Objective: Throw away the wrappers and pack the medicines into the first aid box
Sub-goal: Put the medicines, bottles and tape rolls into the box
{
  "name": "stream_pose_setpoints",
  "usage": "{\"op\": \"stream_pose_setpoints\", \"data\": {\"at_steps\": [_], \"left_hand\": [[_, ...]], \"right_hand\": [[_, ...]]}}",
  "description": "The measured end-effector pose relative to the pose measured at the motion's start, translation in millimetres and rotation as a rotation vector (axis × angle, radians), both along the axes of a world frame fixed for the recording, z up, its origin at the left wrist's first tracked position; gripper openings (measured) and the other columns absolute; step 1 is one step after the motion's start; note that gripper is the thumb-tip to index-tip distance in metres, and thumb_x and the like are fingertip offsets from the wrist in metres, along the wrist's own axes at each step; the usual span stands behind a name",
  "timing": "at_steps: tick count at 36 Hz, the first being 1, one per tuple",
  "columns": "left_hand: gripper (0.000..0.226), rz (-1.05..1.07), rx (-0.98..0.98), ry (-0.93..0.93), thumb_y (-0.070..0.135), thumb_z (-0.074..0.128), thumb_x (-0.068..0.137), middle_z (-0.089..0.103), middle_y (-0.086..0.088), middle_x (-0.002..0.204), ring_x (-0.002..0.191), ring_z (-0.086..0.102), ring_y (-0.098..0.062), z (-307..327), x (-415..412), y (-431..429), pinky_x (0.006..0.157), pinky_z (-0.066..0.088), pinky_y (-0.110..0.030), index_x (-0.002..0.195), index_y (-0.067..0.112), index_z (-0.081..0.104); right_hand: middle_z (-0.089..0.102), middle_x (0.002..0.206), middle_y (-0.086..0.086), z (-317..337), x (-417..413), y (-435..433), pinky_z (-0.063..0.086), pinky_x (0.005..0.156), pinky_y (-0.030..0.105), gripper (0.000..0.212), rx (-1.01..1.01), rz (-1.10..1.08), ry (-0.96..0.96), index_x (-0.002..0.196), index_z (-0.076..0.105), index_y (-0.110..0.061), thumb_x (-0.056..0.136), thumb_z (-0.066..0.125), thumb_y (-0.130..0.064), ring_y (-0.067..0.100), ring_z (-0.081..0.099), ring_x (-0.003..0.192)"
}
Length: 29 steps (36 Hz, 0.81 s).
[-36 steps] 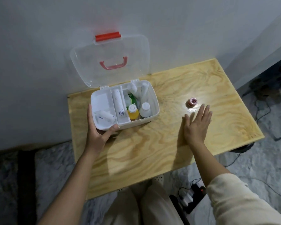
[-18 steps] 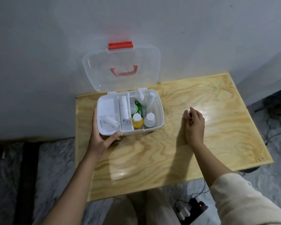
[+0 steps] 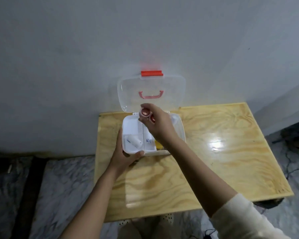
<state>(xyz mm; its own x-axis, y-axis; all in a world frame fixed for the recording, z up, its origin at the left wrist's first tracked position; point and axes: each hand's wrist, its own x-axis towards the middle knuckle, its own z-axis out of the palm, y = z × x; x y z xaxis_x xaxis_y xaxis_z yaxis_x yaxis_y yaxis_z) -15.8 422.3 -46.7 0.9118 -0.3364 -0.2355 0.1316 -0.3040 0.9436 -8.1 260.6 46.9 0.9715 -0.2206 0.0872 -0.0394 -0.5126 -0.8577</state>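
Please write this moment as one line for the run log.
right hand: holds small red roll above first aid box | left hand: grips box corner | lid: open | step: placing roll

A pale plywood table (image 3: 231,152) with a strong wavy grain stands pushed against a plain grey wall (image 3: 76,57). A bright patch of glare lies on the table's right half, toward its middle. Below the table's left side runs a grey marbled floor (image 3: 62,187), crossed by a dark strip (image 3: 29,187) that runs away from the wall. To the right of the table the floor lies in shadow, and thin black cables (image 3: 295,163) trail across it near the table's right edge. Under the table's near edge a pale surface with dark dots (image 3: 166,217) shows, blurred.
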Motion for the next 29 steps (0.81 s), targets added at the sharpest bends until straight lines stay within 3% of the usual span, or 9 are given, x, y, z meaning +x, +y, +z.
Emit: {"op": "stream_pose_setpoints", "data": {"at_steps": [2, 4, 8, 10, 12, 15, 20, 25, 29], "left_hand": [[0.115, 0.023, 0.011, -0.026, 0.037, 0.089, 0.059, 0.037, 0.008, 0.15, 0.138, 0.036, -0.001, 2.0, -1.2, -0.4, 0.105, 0.032, -0.005, 0.152, 0.011, 0.026], [0.115, 0.028, -0.009, -0.04, 0.029, 0.089, 0.062, 0.031, 0.017, 0.147, 0.126, 0.032, 0.023, -0.7, -0.1, -0.3, 0.092, 0.026, 0.008, 0.153, 0.012, 0.02], [0.119, 0.01, -0.019, -0.04, 0.015, 0.091, 0.063, 0.024, 0.008, 0.154, 0.119, 0.024, 0.035, -5.9, 0.4, -0.1, 0.089, 0.024, 0.01, 0.154, 0.011, 0.015], [0.113, 0.035, -0.07, 0.012, 0.001, 0.086, 0.07, 0.022, 0.012, 0.147, 0.104, 0.025, 0.045, -5.2, -1.3, -0.6, 0.077, 0.032, 0.011, 0.155, 0.011, 0.012], [0.107, 0.052, -0.113, 0.059, -0.007, 0.079, 0.074, 0.023, 0.02, 0.14, 0.101, 0.03, 0.041, 0.1, -4.3, -3.2, 0.07, 0.038, 0.007, 0.154, 0.017, 0.012], [0.107, 0.042, -0.151, 0.094, -0.012, 0.078, 0.072, 0.03, 0.025, 0.137, 0.108, 0.042, 0.03, -2.5, -3.0, -1.0, 0.073, 0.049, -0.005, 0.149, 0.03, 0.016], [0.11, 0.031, -0.219, 0.121, -0.023, 0.073, 0.07, 0.033, 0.006, 0.147, 0.106, 0.049, 0.029, -5.7, -0.8, -2.2, 0.076, 0.048, -0.005, 0.154, 0.018, 0.016], [0.108, 0.032, -0.251, 0.109, -0.023, 0.072, 0.071, 0.032, 0.009, 0.143, 0.104, 0.045, 0.032, -6.5, -0.9, -3.6, 0.078, 0.045, -0.001, 0.153, 0.014, 0.012], [0.108, 0.02, -0.258, 0.085, -0.024, 0.072, 0.07, 0.03, -0.001, 0.149, 0.108, 0.045, 0.03, -4.7, -0.7, -3.0, 0.081, 0.045, -0.002, 0.154, 0.009, 0.012]], "right_hand": [[0.059, 0.12, 0.01, -12.9, 7.7, 14.8, 0.035, 0.085, 0.014, 0.037, -0.015, 0.036, 0.062, 0.12, 0.055, -0.008, 0.083, 0.063, -0.011, 0.022, 0.055, 0.108], [0.056, 0.12, 0.013, -25.6, 13.4, 24.6, 0.031, 0.08, 0.009, 0.036, -0.036, 0.053, 0.099, 0.118, 0.056, -0.005, 0.083, 0.063, -0.007, 0.024, 0.054, 0.106], [0.055, 0.116, 0.017, -45.3, 22.5, 34.0, 0.03, 0.076, 0.009, 0.034, -0.058, 0.051, 0.155, 0.116, 0.058, -0.002, 0.083, 0.061, -0.002, 0.027, 0.054, 0.103], [0.057, 0.116, 0.018, -51.6, 27.7, 35.8, 0.038, 0.085, 0.02, 0.035, -0.07, 0.05, 0.17, 0.116, 0.057, -0.001, 0.082, 0.062, -0.001, 0.03, 0.053, 0.105], [0.058, 0.116, 0.019, -55.3, 32.1, 37.5, 0.042, 0.092, 0.036, 0.036, -0.087, 0.043, 0.18, 0.116, 0.056, -0.001, 0.081, 0.063, -0.001, 0.033, 0.052, 0.107], [0.058, 0.11, 0.019, -56.8, 34.6, 41.8, 0.043, 0.089, 0.041, 0.034, -0.079, 0.046, 0.184, 0.112, 0.054, -0.001, 0.079, 0.064, -0.002, 0.033, 0.05, 0.104], [0.056, 0.103, 0.018, -60.0, 34.3, 45.2, 0.041, 0.08, 0.035, 0.031, -0.093, 0.053, 0.152, 0.104, 0.052, -0.001, 0.076, 0.066, -0.004, 0.03, 0.05, 0.096], [0.051, 0.11, 0.017, -59.7, 34.0, 43.5, 0.046, 0.084, 0.034, 0.043, -0.107, 0.054, 0.153, 0.108, 0.051, -0.002, 0.071, 0.071, -0.001, 0.029, 0.05, 0.102], [0.051, 0.114, 0.016, -57.7, 31.8, 36.9, 0.031, 0.077, 0.012, 0.04, -0.161, 0.034, 0.179, 0.111, 0.052, -0.002, 0.074, 0.067, 0.0, 0.028, 0.049, 0.104]]}}
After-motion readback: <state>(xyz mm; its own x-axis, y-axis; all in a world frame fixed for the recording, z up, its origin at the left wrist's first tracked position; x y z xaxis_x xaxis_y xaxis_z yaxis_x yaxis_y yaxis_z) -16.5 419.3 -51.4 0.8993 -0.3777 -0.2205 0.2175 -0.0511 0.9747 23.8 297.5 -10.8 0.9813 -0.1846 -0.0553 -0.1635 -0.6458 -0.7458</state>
